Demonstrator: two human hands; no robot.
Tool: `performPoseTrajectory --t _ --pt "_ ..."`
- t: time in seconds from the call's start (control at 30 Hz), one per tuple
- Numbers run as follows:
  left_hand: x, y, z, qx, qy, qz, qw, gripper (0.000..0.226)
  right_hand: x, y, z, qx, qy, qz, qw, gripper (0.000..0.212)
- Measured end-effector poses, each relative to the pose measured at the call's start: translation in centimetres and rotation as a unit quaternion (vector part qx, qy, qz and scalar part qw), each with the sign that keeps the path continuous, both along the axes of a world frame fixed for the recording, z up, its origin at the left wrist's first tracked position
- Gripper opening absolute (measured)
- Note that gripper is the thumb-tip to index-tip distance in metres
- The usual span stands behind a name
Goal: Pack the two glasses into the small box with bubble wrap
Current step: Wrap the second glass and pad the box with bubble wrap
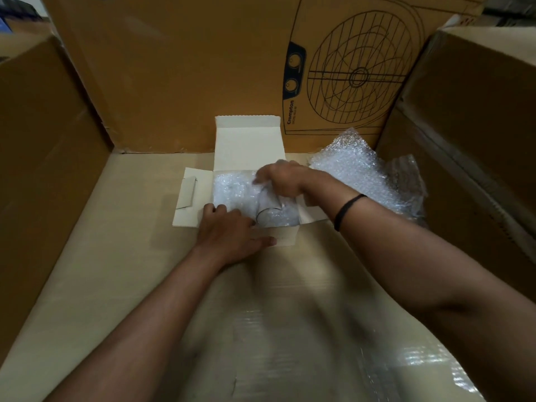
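A small white box (246,146) lies open on the cardboard surface, its lid standing up at the back. Bubble wrap (229,190) fills its left half. A clear glass (272,211) lies on its side in the right half, rim toward me. My right hand (282,181) grips the glass from above at its far end. My left hand (229,230) rests on the box's front edge, fingers curled over the rim onto the wrap, thumb flat along the front flap. A second glass is not visible; the wrap may hide it.
A loose sheet of bubble wrap (356,169) lies right of the box, with a crumpled clear bag (409,181) behind it. Tall brown cartons stand at the left (43,158), at the back (188,68) and at the right (470,134).
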State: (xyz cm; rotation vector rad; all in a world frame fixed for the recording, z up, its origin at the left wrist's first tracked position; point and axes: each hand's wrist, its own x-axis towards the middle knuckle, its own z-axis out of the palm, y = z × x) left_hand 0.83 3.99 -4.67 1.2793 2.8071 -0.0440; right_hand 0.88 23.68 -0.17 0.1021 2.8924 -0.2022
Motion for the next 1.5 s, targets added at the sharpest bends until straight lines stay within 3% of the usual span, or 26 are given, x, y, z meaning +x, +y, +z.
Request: performPoseTrajectory --t 0.1,0.23,0.4,0.5,0.57,0.67,0.77,0.87,1.03,1.2,1.33,1.5 --pt "0.6 -1.1 -0.8 0.106 0.045 -0.009 0.993 0.061 3.7 2.3 0.8 -0.135 0.139 -0.066 0.979 0.05" --pt "2.2 0.1 -1.3 0.247 0.027 -0.037 0.968 0.044 10.0 6.2 -0.6 -0.154 0.216 -0.18 0.947 0.044" --pt "4.3 3.0 0.3 0.187 -0.076 -0.071 0.977 0.043 16.6 10.2 -4.1 -0.1 0.147 -0.291 0.94 0.033" --pt "4.7 3.5 0.2 0.145 -0.077 -0.045 0.986 0.043 18.8 12.0 -6.1 -0.024 0.044 -0.276 0.96 0.03" --pt "4.5 3.9 0.1 0.114 -0.055 -0.039 0.991 0.043 19.5 12.7 -7.1 0.017 0.026 -0.258 0.966 0.023" --pt "4.2 4.0 -0.5 0.105 -0.016 -0.037 0.994 0.044 19.9 13.2 -8.4 0.047 0.036 -0.226 0.972 0.042" --pt "4.7 3.8 -1.3 0.199 0.029 -0.028 0.979 0.036 20.1 13.1 -8.4 0.026 0.076 -0.239 0.968 0.05" --pt "5.1 3.6 -2.0 0.251 0.003 -0.012 0.968 0.03 19.4 13.6 -7.7 -0.006 0.197 -0.279 0.94 0.04" --pt "5.4 3.8 -2.3 0.307 -0.064 0.0 0.949 0.029 16.7 14.4 -7.0 0.024 0.152 -0.332 0.931 0.05" --pt "6.0 3.9 -1.8 0.335 -0.083 0.016 0.938 0.023 15.4 14.8 -7.7 0.064 0.137 -0.362 0.92 0.034" --pt "5.8 4.1 -2.1 0.331 -0.09 0.018 0.939 0.033 14.9 15.5 -8.5 0.069 0.143 -0.371 0.915 0.028" --pt "5.4 4.1 -2.4 0.312 -0.093 0.029 0.945 0.035 14.8 15.3 -7.6 0.063 0.257 -0.339 0.903 0.018"
